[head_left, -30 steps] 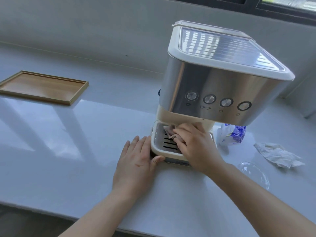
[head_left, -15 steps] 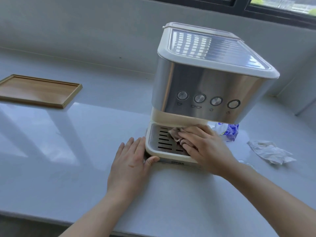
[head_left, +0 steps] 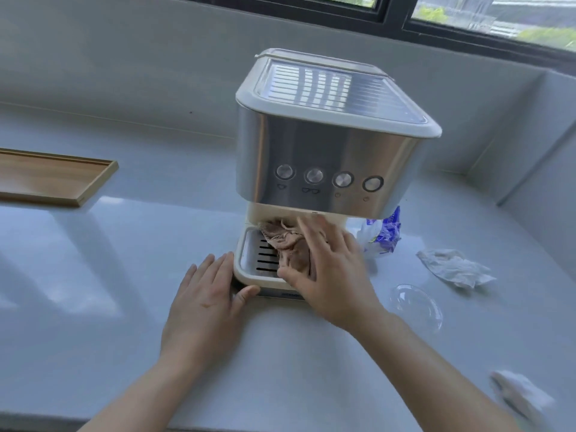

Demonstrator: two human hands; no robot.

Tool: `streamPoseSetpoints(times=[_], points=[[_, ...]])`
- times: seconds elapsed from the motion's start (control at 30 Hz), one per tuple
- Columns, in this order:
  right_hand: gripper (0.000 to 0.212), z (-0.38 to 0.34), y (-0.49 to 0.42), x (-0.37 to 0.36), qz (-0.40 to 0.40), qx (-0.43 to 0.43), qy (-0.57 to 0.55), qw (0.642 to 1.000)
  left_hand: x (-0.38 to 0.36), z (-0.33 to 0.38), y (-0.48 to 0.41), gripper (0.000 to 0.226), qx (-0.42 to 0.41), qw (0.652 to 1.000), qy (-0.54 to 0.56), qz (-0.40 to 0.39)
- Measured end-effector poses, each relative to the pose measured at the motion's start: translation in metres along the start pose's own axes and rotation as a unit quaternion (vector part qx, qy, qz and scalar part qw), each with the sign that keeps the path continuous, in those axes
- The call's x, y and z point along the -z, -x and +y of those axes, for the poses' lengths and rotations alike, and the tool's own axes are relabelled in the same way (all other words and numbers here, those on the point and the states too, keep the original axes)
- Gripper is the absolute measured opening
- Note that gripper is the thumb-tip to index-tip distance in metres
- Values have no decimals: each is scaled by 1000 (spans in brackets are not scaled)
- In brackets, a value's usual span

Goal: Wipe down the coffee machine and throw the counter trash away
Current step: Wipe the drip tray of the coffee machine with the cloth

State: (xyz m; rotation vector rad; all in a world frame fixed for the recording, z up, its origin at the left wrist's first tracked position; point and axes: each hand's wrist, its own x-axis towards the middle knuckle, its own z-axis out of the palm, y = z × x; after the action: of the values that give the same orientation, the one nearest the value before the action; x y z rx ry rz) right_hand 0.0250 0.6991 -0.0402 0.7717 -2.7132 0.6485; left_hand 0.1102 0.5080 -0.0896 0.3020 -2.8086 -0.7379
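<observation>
— Coffee machine (head_left: 324,151)?
— Upright on the white counter (head_left: 93,291), near the back wall, steel front with four round buttons (head_left: 328,178) in a row, drip tray (head_left: 249,263) at the base, facing the camera

— Right hand (head_left: 330,269)?
— Flat on a brownish cloth (head_left: 286,244), fingers (head_left: 311,227) spread and a bit blurred, thumb (head_left: 288,274) near the tray's front rim; pressing the cloth down onto the slotted grate rather than gripping it, as far as can be told

— Left hand (head_left: 202,300)?
— Open, palm down on the counter, holding nothing; fingertips against the tray's left side, thumb touching its front corner

— Trash?
— All to the right of the machine: blue-and-white wrapper (head_left: 385,236) just beside the base, crumpled white tissue (head_left: 455,268) further right, clear plastic lid (head_left: 416,304) flat on the counter in front of those two, another pale crumpled piece (head_left: 520,397) blurred near the lower right corner, well apart from the rest

— Anything else?
— Wooden tray (head_left: 56,179) far left on the counter, well apart from the machine; window frame (head_left: 392,10) above the back wall
</observation>
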Motion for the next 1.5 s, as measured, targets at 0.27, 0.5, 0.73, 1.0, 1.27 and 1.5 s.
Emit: streamPoseSetpoints(times=[0.27,0.5,0.73,1.0,1.27,1.5], points=[[11,7,25,-8,126,-50,80,987,1,1,2,71,3,1000,4,0],[20,18,6,-11,88,-53,-202,974,27,31,-14,86,32,970,236,53],[49,28,37,-21,102,-4,-43,994,14,77,-55,48,-267,962,-48,31],[46,25,40,-26,102,20,73,992,21,67,-74,24,-261,965,-29,-4],[46,20,39,-25,85,0,73,994,23,43,-68,44,-221,975,-5,12],[46,20,39,-24,84,-6,64,994,22,27,-17,35,-194,973,107,57]])
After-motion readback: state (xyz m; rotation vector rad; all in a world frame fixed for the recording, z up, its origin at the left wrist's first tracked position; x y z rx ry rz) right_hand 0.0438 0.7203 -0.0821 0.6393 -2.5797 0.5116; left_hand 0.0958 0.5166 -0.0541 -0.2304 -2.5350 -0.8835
